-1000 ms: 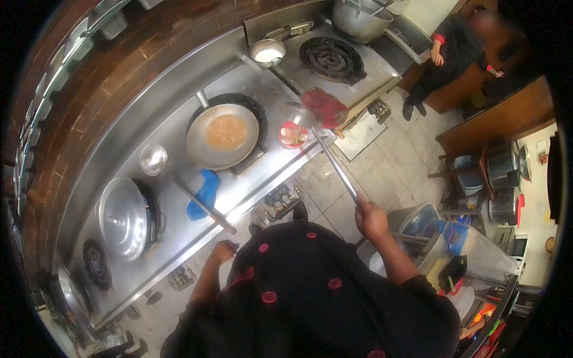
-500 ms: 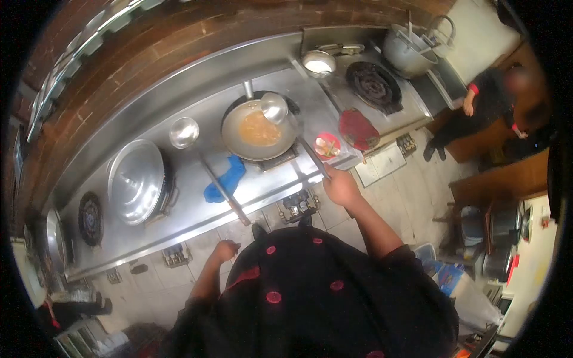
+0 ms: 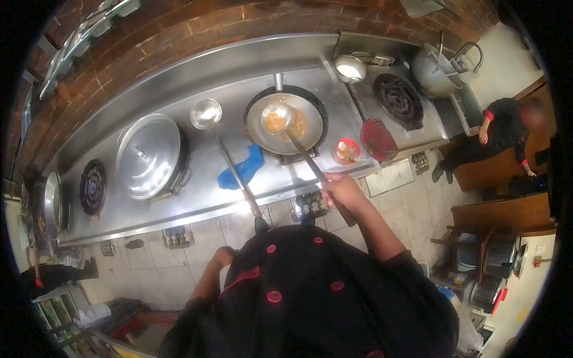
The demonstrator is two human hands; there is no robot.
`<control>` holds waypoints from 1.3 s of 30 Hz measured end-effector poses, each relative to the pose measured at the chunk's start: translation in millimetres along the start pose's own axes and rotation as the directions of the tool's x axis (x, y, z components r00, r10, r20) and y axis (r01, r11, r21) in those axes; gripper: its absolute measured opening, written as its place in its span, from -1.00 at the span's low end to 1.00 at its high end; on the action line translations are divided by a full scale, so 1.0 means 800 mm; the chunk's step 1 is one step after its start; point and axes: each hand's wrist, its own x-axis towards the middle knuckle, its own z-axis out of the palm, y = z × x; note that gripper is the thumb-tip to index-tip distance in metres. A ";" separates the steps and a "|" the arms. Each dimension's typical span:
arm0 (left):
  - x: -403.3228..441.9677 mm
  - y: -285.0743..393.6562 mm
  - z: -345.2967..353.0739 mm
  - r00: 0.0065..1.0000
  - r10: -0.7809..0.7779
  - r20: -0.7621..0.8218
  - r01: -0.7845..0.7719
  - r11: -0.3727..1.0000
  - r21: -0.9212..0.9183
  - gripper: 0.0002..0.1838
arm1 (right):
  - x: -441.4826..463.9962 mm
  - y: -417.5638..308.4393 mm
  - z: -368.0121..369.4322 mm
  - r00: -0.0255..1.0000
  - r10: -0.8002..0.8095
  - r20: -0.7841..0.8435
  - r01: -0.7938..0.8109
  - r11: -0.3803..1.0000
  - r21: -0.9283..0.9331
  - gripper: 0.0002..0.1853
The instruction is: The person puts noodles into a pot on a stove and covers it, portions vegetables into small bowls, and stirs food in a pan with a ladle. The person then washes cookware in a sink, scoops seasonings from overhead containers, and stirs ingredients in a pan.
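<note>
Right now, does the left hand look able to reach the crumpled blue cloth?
Probably yes: the left hand seems near enough, but a brown-handled steel ladle lies across the cloth.

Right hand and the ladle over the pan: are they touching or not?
Touching: the head view shows the right hand wrapped around the ladle, whose handle emerges on both sides of the grip.
</note>
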 end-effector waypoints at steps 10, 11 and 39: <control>0.023 -0.033 0.001 0.999 0.053 0.004 -0.053 0.992 0.113 -0.79 | -0.102 -0.013 -0.033 0.996 0.086 -0.018 -0.077 0.956 0.281 -0.52; 0.027 -0.036 0.002 0.998 0.058 0.014 -0.059 0.992 0.112 -0.79 | -0.113 -0.008 -0.040 0.995 0.086 -0.045 -0.069 0.953 0.295 -0.51; 0.106 -0.073 0.017 0.843 -0.271 0.465 0.498 0.720 -0.483 -0.72 | -0.214 0.124 -0.117 0.748 -0.309 -0.588 -0.293 0.640 -0.710 -0.51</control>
